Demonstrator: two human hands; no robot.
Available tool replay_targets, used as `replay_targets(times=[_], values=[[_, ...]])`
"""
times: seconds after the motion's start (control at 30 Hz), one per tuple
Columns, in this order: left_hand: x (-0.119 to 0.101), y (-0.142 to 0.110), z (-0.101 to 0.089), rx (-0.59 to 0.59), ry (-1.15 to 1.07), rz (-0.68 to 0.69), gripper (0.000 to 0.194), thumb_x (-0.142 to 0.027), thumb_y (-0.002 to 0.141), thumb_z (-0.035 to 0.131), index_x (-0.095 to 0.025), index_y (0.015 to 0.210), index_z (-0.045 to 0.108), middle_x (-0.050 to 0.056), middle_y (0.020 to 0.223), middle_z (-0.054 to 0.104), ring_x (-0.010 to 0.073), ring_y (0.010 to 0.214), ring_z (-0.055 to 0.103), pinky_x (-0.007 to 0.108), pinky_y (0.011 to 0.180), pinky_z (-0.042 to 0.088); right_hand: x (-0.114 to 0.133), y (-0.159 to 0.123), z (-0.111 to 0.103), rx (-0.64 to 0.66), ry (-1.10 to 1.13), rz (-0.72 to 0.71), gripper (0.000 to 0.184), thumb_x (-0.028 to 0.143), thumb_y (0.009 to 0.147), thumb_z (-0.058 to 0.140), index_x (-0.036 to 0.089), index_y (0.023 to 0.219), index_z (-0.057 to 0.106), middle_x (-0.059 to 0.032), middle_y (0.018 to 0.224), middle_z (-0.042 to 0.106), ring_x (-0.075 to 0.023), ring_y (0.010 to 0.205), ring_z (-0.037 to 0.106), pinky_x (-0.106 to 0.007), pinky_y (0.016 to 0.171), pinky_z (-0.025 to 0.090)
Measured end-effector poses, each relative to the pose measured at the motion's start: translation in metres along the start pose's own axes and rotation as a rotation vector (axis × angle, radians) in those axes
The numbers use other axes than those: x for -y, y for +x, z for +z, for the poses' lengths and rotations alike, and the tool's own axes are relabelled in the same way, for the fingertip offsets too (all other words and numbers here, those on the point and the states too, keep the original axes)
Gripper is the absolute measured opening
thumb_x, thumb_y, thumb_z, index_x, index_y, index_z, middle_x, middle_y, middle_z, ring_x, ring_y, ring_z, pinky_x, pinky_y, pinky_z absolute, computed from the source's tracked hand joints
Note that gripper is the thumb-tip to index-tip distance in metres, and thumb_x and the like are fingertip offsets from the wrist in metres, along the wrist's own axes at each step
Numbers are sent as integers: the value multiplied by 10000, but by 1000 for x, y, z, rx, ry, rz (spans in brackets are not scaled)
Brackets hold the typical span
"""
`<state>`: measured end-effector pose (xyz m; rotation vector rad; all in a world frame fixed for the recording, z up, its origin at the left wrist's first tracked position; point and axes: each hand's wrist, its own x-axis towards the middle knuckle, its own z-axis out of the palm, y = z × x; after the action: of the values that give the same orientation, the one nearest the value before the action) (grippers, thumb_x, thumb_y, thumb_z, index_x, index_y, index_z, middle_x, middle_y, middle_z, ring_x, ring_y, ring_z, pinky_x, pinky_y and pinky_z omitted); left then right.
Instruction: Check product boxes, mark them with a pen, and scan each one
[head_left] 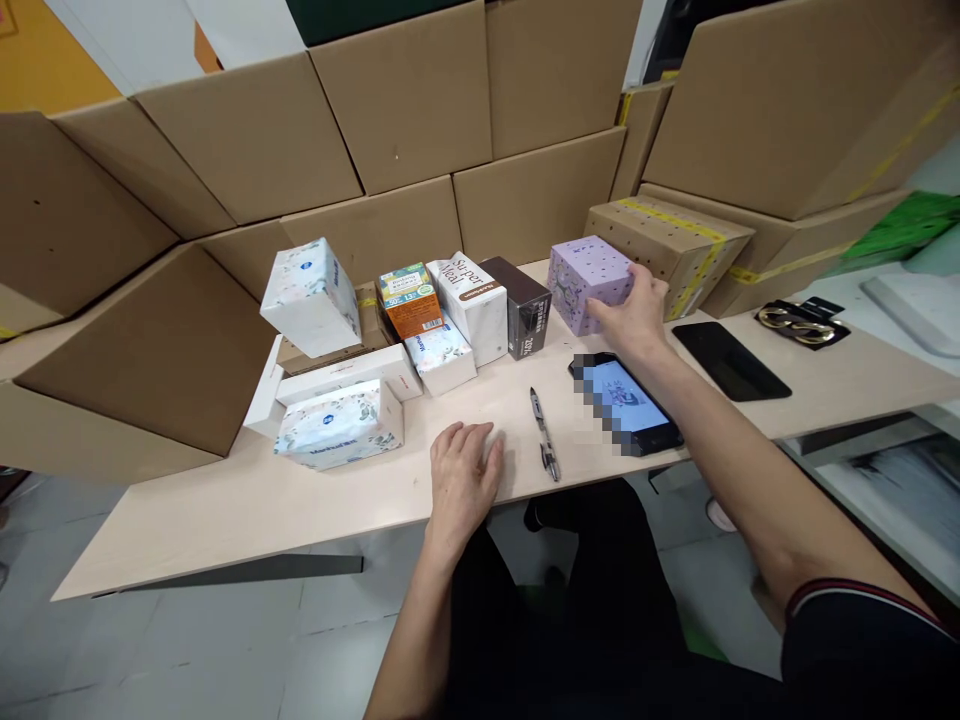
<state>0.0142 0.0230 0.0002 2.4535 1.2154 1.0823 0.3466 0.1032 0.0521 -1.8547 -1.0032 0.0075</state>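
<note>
Floral tissue packs (339,424) and small boxes cluster left on a wooden worktop (180,500). The left hand (465,475) rests near its front edge, grip loosely curled and empty. A pen (544,432) lies beside it. Rightward, behind a lit phone (624,400) (partly pixelated), the right hand (630,308) grips a purple box (589,278), fingers spread wide around it.

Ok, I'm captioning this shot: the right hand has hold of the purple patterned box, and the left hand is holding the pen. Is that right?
Not quite: the left hand isn't holding the pen. The head view shows the pen lying on the table, apart from that hand. The right hand does have hold of the purple patterned box.
</note>
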Motion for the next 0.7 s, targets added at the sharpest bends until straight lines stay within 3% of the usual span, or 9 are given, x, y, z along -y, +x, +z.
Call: replay_targets(times=[0.13,0.27,0.4,0.57,0.7], values=[[-2,1,0,29,19,-11,264,-320,940,581,-221,1166,678,84,1070,736,323,1146,587,511,1016,456,27,-20,-5,125,22,-126,805,413,776,713,145,1465,394,-239,1437,342,-246,884,682,-523,1008,490],[-2,1,0,41,12,-26,258,-326,938,584,-229,1154,685,80,1078,740,325,1161,584,515,1024,450,71,-40,1,309,-42,-278,862,480,780,726,158,1493,365,-205,1310,494,-368,1169,581,-569,1054,431],[-1,2,-1,33,-12,-41,244,-329,941,582,-225,1133,692,80,1055,746,312,1160,597,504,1012,468,91,-44,21,422,-105,-280,828,453,803,709,156,1494,362,-211,1246,513,-393,1129,591,-593,992,460],[1,2,-2,21,-27,-51,236,-332,942,580,-224,1110,704,83,1028,752,305,1145,611,507,1007,475,86,-33,28,344,-81,-192,677,304,793,663,124,1421,486,-193,1197,544,-362,1093,594,-552,999,472],[0,3,-3,30,-95,-89,228,-338,922,609,-241,1096,720,75,1024,755,312,1165,603,525,1028,458,75,-35,1,189,-59,-218,656,312,800,635,147,1419,493,-175,1215,557,-352,1172,554,-548,1039,458]])
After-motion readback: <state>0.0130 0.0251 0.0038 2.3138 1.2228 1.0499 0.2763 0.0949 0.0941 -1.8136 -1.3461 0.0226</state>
